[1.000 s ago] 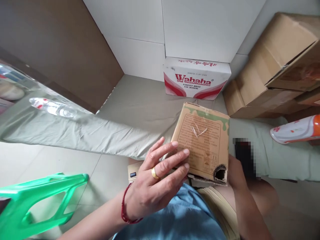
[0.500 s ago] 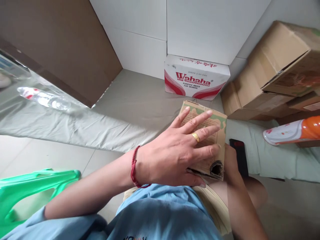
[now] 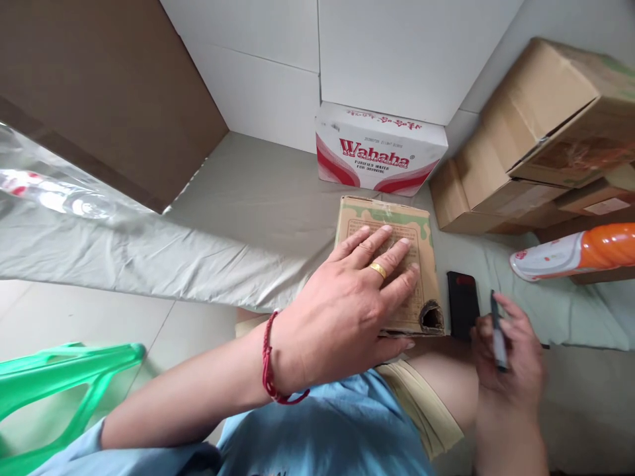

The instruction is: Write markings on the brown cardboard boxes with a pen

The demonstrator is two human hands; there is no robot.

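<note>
My left hand (image 3: pixel 347 311) lies flat with fingers spread on top of a small brown cardboard box (image 3: pixel 389 215) printed in green and red, which rests at the edge of a cloth-covered platform (image 3: pixel 258 205) above my lap. The box has a torn hole at its near right corner. My right hand (image 3: pixel 510 357) is to the right of the box, its fingers closed round a dark pen (image 3: pixel 497 330) held upright. A black phone (image 3: pixel 462 304) lies on the cloth between the box and my right hand.
A white and red Wahaha water carton (image 3: pixel 380 152) stands against the white wall behind the box. Brown cartons (image 3: pixel 536 125) are stacked at the right, with an orange and white bottle (image 3: pixel 575 254) lying below them. A green plastic stool (image 3: pixel 54 390) is at lower left; a water bottle (image 3: pixel 54 198) lies far left.
My right hand has come out from behind the box and now shows at the right, gripping a pen. My left hand has stayed flat on the box top, drawn slightly nearer.
</note>
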